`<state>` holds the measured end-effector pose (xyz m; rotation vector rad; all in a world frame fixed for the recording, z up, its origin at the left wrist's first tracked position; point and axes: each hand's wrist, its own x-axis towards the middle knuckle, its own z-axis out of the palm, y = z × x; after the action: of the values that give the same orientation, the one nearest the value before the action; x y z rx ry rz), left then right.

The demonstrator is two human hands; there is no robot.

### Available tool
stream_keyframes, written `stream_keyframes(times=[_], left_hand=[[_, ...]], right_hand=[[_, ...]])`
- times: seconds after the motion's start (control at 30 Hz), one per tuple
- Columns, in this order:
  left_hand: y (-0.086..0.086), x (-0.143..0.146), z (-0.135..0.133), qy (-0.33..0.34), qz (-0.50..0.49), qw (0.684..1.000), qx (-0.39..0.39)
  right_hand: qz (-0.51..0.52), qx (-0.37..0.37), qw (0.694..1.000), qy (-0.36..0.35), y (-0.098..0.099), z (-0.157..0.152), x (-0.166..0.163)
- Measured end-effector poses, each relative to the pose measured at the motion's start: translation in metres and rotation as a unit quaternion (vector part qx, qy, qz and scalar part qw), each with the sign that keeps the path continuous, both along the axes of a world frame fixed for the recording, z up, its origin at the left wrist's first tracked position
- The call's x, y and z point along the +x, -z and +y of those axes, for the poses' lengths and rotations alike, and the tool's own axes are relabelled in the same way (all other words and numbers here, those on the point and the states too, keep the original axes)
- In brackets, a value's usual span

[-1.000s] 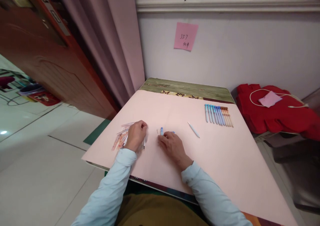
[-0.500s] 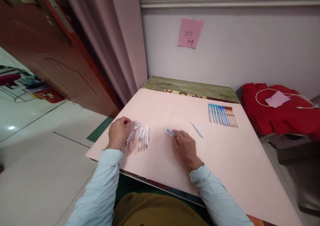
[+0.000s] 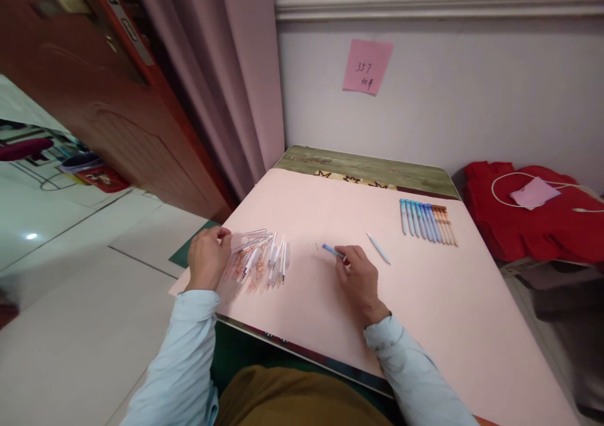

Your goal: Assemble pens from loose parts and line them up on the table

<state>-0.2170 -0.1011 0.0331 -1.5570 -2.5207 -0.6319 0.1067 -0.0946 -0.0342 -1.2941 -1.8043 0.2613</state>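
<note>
At the left side of the table my left hand is closed, fingertips pinched together at the edge of a loose pile of clear pen parts and white refills. Whether anything sits between those fingers I cannot make out. My right hand grips a short blue pen barrel between thumb and fingers, its blue end pointing left. Just beyond that hand lies a pale blue pen part with a tapered tip. A tiny thin piece rests left of the barrel, too small to name.
A neat row of blue and brown pens lies at the table's back right. Pale paper covers the table. Red cloth with a white cable stands to the right; a curtain and wooden door are at left.
My left hand has drawn back leftward, uncovering more of the clear parts in the pile. My right hand still holds the blue barrel. The view has shifted slightly.
</note>
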Motion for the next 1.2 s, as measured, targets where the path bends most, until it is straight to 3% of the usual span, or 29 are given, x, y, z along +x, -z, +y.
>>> stream_keyframes(times=[0.07,0.17,0.3,0.43,0.63,1.2], left_hand=[[-0.002,0.016,-0.001,0.026,-0.035,0.999,0.013],[0.000,0.058,0.001,0.144,-0.110,0.983,0.019],[0.013,0.113,0.012,0.265,-0.102,0.959,-0.015],[0.028,0.140,0.033,0.259,-0.073,0.960,-0.077],[0.040,0.148,0.051,0.219,-0.033,0.966,-0.136],[0.035,0.150,0.048,0.258,-0.030,0.955,-0.146]], right_hand=[[0.062,0.005,0.998,0.031,-0.003,0.004,0.002],[0.112,0.020,0.991,0.075,-0.006,0.007,0.006],[0.118,0.032,0.988,0.095,-0.006,0.009,0.010],[0.120,0.027,0.989,0.088,-0.003,0.010,0.012],[0.120,0.024,0.989,0.087,-0.001,0.014,0.016],[0.152,0.004,0.983,0.099,-0.001,0.019,0.022]])
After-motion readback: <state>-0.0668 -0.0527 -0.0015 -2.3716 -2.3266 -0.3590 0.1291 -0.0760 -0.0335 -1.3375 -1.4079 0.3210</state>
